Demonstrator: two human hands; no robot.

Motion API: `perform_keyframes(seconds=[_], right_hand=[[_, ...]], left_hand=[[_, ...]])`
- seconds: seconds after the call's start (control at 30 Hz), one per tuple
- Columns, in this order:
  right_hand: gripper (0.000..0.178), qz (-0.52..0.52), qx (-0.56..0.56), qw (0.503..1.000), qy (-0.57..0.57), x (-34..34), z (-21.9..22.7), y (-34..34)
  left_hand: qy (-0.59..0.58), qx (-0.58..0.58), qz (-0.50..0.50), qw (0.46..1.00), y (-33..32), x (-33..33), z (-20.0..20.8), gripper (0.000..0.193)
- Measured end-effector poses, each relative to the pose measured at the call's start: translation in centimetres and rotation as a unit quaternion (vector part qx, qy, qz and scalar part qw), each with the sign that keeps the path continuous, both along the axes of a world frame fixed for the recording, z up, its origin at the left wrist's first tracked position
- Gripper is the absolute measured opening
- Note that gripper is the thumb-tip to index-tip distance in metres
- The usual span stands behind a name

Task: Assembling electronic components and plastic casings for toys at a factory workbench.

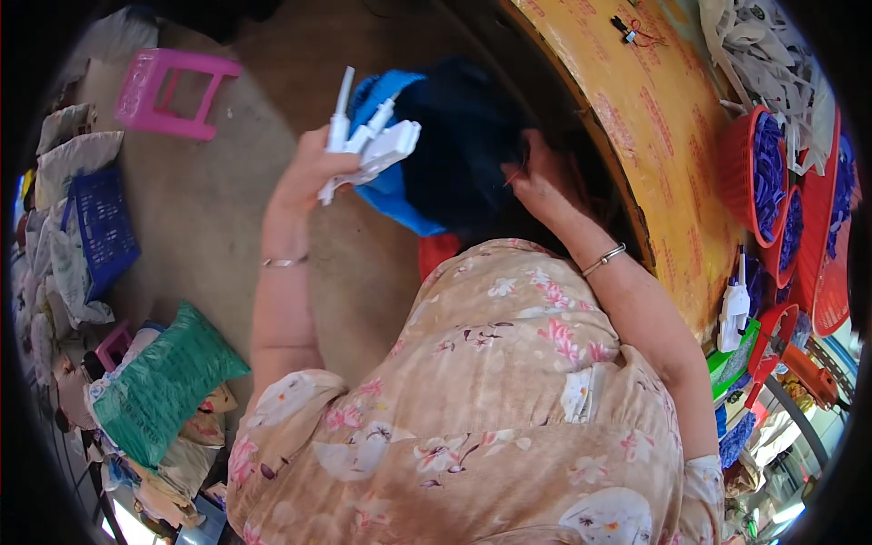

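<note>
My left hand [313, 168] is closed around several white plastic pieces [386, 150], some with thin rod-like ends pointing up. They are held over the left rim of a blue container [391, 204], whose inside is dark and hard to make out. My right hand [542, 177] is on the container's right side, beside the table edge. Its thumb and fingers are pinched together, with a thin red strand [514, 174] showing at the tips. Something red [436, 252] shows below the container, partly hidden by my clothing.
A yellow-covered table [654, 136] curves along the right, with a small wired part [631, 34] on it. Red baskets [740, 173] of blue-purple pieces stand beyond it, near a white device [734, 313]. At left are a pink stool [168, 86], a blue crate [100, 232] and a green sack [168, 386].
</note>
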State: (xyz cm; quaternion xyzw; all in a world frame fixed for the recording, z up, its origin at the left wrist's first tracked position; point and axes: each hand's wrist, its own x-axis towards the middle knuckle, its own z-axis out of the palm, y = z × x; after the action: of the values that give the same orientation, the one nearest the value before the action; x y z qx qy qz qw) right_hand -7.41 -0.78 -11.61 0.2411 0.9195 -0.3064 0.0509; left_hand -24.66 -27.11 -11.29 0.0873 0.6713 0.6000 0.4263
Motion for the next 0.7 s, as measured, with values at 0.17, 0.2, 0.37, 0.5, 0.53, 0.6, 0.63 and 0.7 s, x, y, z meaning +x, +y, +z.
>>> perform_keyframes(seconds=[0.17,0.2,0.37,0.5,0.53,0.6,0.63,0.7], right_hand=[[0.064,-0.013,-0.075,0.991,0.107,-1.8,-2.4,-0.1],[0.066,0.009,-0.037,0.981,0.191,-2.5,-3.0,0.3],[0.034,-0.024,-0.131,0.969,0.209,-6.6,-2.7,2.4],[0.014,0.147,-0.174,0.956,0.185,-7.7,2.9,0.4],[0.014,0.161,-0.182,0.952,0.189,-8.3,4.8,-0.3],[0.014,0.000,-0.367,0.899,0.240,-9.2,8.9,-0.9],[0.016,-0.061,-0.454,0.866,0.200,-9.4,10.5,-0.7],[0.028,-0.163,-0.519,0.826,0.149,-9.5,12.4,-0.1]], left_hand=[[0.086,0.006,-0.044,0.995,-1.8,0.1,10.4,0.044],[0.138,-0.007,-0.073,0.988,-1.8,0.0,11.7,0.047],[0.237,-0.072,-0.133,0.960,-3.7,-1.1,16.7,0.049],[0.261,-0.070,-0.069,0.960,-5.3,-2.7,18.5,0.058],[0.272,-0.092,-0.014,0.958,-5.7,-2.2,19.7,0.062],[0.377,-0.111,-0.004,0.919,-6.7,-0.1,20.1,0.067],[0.360,-0.066,-0.004,0.931,-6.9,2.4,20.7,0.068],[0.245,0.037,0.143,0.958,-5.9,6.9,19.2,0.073]])
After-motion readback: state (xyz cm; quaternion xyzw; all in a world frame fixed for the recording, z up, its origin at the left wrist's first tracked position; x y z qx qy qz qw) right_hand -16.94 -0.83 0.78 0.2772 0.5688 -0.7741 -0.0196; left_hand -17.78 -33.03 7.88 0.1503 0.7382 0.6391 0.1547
